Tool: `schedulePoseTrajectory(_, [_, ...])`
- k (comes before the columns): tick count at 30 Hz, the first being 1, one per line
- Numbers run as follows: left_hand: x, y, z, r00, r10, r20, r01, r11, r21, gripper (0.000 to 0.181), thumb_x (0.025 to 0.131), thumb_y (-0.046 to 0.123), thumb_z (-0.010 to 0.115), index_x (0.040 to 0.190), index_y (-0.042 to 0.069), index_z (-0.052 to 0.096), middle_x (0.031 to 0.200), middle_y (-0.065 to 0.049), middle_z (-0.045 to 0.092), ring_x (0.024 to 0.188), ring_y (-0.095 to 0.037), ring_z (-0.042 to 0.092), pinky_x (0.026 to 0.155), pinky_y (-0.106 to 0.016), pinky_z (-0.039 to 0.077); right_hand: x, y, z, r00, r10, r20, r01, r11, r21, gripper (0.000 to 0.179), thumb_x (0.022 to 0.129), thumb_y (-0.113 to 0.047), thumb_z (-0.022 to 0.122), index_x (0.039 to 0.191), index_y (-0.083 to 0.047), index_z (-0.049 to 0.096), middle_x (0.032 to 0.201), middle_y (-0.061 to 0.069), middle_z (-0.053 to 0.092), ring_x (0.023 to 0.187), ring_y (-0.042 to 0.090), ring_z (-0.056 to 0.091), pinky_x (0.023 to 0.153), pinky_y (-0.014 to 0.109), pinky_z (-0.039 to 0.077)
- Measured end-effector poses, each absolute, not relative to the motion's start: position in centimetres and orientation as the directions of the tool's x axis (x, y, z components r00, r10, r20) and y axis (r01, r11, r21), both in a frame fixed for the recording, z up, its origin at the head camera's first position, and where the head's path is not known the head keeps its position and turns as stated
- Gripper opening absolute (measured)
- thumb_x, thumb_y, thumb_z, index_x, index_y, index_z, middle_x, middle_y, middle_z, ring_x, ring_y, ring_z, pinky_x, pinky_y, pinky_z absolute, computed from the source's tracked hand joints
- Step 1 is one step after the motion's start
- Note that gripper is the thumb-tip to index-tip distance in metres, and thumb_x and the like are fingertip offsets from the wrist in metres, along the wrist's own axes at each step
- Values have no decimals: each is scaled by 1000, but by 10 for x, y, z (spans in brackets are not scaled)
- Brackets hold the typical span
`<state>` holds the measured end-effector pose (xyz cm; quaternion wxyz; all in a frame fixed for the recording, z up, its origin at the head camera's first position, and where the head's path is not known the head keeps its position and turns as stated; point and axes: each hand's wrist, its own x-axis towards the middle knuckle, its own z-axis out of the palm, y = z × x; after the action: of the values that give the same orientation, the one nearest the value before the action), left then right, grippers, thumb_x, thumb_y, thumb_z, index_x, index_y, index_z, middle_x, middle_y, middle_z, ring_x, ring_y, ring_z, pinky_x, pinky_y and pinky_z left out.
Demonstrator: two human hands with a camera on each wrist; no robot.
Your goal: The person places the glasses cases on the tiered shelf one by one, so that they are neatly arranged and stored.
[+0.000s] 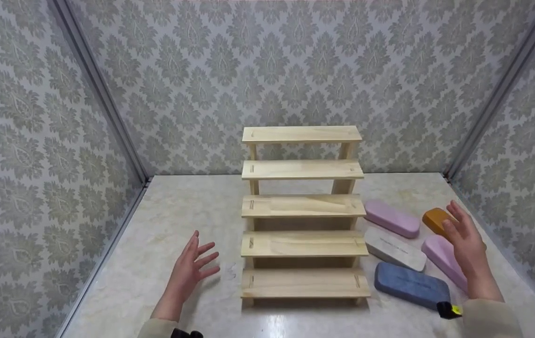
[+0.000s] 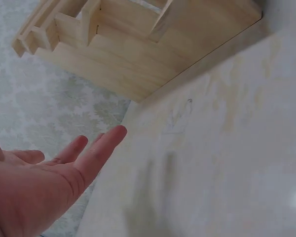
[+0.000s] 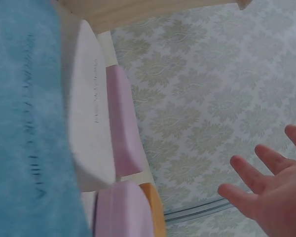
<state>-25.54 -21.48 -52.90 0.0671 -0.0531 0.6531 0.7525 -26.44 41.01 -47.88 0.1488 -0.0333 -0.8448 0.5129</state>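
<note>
A wooden rack (image 1: pixel 305 206) with several stepped shelves stands at the middle of the table, its shelves bare. My left hand (image 1: pixel 187 274) hovers left of the rack, fingers spread and holding nothing. On the right, my right hand (image 1: pixel 469 241) is raised over the cases with its fingers extended, also holding nothing. Under and beside it lie a blue case (image 1: pixel 410 284), a white case (image 1: pixel 394 249) with small lettering, a pink case (image 1: pixel 392 218), a second pink case (image 1: pixel 443 258) and an orange case (image 1: pixel 436 219), which the right hand partly covers in the head view.
Patterned wall panels (image 1: pixel 272 70) enclose the marble-look table (image 1: pixel 169 211) at the back and both sides. Grey metal strips (image 1: pixel 103 94) run along the corners. The cases lie close together against the rack's right side.
</note>
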Motion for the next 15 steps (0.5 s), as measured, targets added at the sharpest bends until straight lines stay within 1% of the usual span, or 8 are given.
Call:
schedulePoseTrajectory(1, [-253,-213,-533,-984,44,-172,-177,-169,970,78,107,60,32,167,22,-1,163,-30,30,147,-48,40,103,-54,54,-261,410,-482,-955,214,205,-83,469,-879,64,110,-36,44,167,-25,15,171,14,24,148,17,37,102,7,41])
schedulePoseTrajectory(4, [-246,-209,-544,-980,77,-183,-197,-257,946,75,109,57,30,167,20,-1,163,-31,29,145,-47,43,102,-54,55,-251,408,-490,-960,216,178,-61,458,-887,63,110,-37,43,166,-27,18,170,10,28,138,0,42,106,15,42])
schedulePoseTrajectory(6, [-242,-207,-550,-977,99,-190,-211,-293,933,76,109,57,29,167,19,-2,163,-32,29,143,-44,47,101,-53,56,-245,408,-495,-962,208,174,-65,447,-892,61,110,-35,44,166,-27,20,167,5,34,130,-10,44,105,16,42])
schedulePoseTrajectory(7, [-240,-205,-553,-975,108,-195,-219,-306,927,76,109,57,30,167,19,-1,163,-32,30,142,-43,49,100,-52,56,-242,408,-499,-964,202,175,-70,441,-895,60,110,-34,45,165,-27,21,163,-2,40,125,-15,44,102,13,42])
schedulePoseTrajectory(10, [-234,-200,-561,-966,143,-216,-253,-345,904,81,107,61,35,167,18,0,163,-30,32,137,-37,56,99,-52,57,-233,410,-511,-965,179,193,-120,354,-927,59,110,-27,47,164,-23,26,146,-19,50,119,-17,51,94,5,42])
schedulePoseTrajectory(12, [-230,-197,-566,-959,177,-223,-274,-369,888,86,105,63,38,167,19,0,163,-29,32,137,-35,57,99,-52,56,-227,413,-519,-966,175,189,-125,322,-938,59,109,-26,49,164,-22,27,138,-28,50,117,-17,53,92,2,41])
schedulePoseTrajectory(13, [-229,-195,-568,-955,194,-224,-284,-379,881,87,104,64,39,167,19,0,163,-28,33,137,-34,56,100,-51,56,-225,414,-522,-968,181,172,-110,311,-944,60,109,-27,50,164,-22,27,136,-30,50,117,-17,52,91,1,41])
schedulePoseTrajectory(15, [-227,-192,-571,-947,229,-225,-300,-386,872,89,103,66,40,167,19,0,164,-28,31,137,-33,56,101,-51,56,-222,417,-526,-971,195,138,-77,292,-953,62,108,-28,53,164,-21,27,140,-27,51,118,-17,50,90,-1,40])
